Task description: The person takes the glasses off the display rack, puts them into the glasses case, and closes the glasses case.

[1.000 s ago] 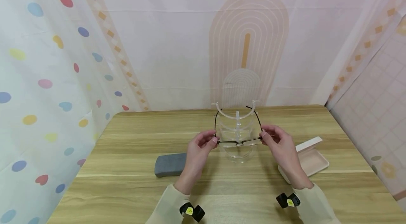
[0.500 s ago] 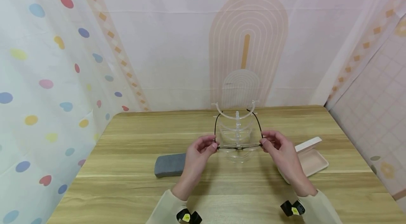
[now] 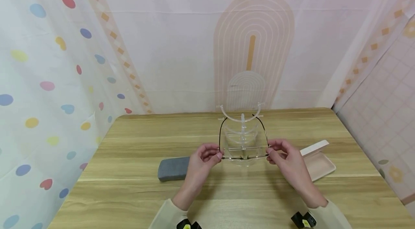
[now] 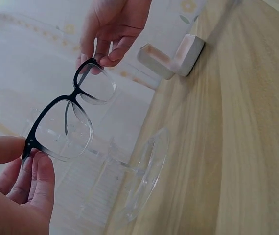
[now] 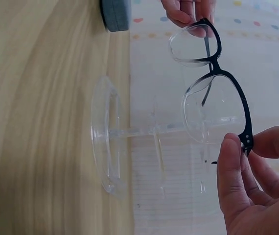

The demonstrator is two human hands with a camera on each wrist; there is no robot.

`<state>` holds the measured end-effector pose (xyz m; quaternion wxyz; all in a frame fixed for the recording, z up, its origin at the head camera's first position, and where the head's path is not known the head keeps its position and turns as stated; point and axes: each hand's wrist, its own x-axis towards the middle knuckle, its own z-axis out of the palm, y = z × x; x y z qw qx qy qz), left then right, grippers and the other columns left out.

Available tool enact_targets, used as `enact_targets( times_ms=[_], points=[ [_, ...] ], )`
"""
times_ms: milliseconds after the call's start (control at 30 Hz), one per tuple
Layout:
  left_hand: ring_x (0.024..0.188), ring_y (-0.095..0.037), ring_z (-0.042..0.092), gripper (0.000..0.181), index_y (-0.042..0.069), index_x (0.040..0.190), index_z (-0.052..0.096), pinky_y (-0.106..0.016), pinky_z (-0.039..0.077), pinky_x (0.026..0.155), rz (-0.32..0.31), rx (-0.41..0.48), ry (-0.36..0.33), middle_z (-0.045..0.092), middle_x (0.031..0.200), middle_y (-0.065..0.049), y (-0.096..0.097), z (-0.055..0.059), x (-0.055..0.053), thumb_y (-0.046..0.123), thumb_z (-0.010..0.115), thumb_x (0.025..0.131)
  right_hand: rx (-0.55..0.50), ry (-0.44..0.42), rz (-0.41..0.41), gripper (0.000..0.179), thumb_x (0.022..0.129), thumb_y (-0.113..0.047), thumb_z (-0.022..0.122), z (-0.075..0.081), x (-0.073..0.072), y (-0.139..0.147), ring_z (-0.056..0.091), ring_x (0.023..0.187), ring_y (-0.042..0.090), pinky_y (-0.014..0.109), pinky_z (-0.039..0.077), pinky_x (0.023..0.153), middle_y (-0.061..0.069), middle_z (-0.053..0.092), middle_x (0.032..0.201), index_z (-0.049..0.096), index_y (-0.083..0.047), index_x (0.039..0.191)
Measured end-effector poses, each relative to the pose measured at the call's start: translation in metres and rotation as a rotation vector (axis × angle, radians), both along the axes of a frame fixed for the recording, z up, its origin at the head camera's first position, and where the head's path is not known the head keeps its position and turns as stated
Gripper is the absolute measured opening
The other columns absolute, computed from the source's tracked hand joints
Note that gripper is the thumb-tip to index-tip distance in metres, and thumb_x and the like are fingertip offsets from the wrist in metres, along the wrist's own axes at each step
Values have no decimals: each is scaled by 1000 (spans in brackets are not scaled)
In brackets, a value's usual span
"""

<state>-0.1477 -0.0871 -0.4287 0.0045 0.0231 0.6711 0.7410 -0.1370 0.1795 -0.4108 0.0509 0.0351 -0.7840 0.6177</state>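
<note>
A pair of eyeglasses [image 5: 215, 66] with a black upper rim and clear lower rims is held up between both hands, temples unfolded and pointing away. My left hand [image 3: 202, 160] pinches the left hinge corner of the frame between thumb and fingers. At the opposite corner, my right hand [image 3: 286, 158] grips in the same way. Behind the glasses stands a clear tiered eyeglass display stand [image 3: 243, 128], its curved arms bare. In the head view the temples overlap its upper tiers; in the right wrist view its base [image 5: 100, 137] rests on the table.
A grey glasses case [image 3: 173, 168], closed, lies left of my left hand. An open glasses case [image 3: 319, 166], pale pink inside, sits beyond my right wrist and is partly hidden by it. A patterned curtain [image 3: 181, 41] hangs along the wooden table's [image 3: 129, 200] back edge.
Both hands have drawn the glasses toward me and downward in the head view, keeping their pinch at the two corners. The stand and both cases stay where they were.
</note>
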Motion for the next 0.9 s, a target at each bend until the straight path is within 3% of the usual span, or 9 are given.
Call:
enact_targets(
  times_ms=[300, 900],
  points=[
    [91, -15, 71, 37, -9, 126, 59, -23, 58, 82, -37, -54, -15, 74, 104, -17, -3, -4, 3, -6, 72, 91, -26, -55, -12, 23, 99, 0, 66, -6, 7, 3, 71, 77, 13, 26, 61, 76, 19, 67, 104, 57, 10, 119],
    [91, -17, 70, 44, -6, 130, 60, -22, 56, 80, -89, -112, -30, 75, 105, -16, -7, -7, 10, -3, 76, 89, -44, -59, 6, 23, 96, 6, 67, -11, 16, 5, 72, 78, 17, 28, 62, 76, 18, 67, 100, 54, 11, 114]
  ],
)
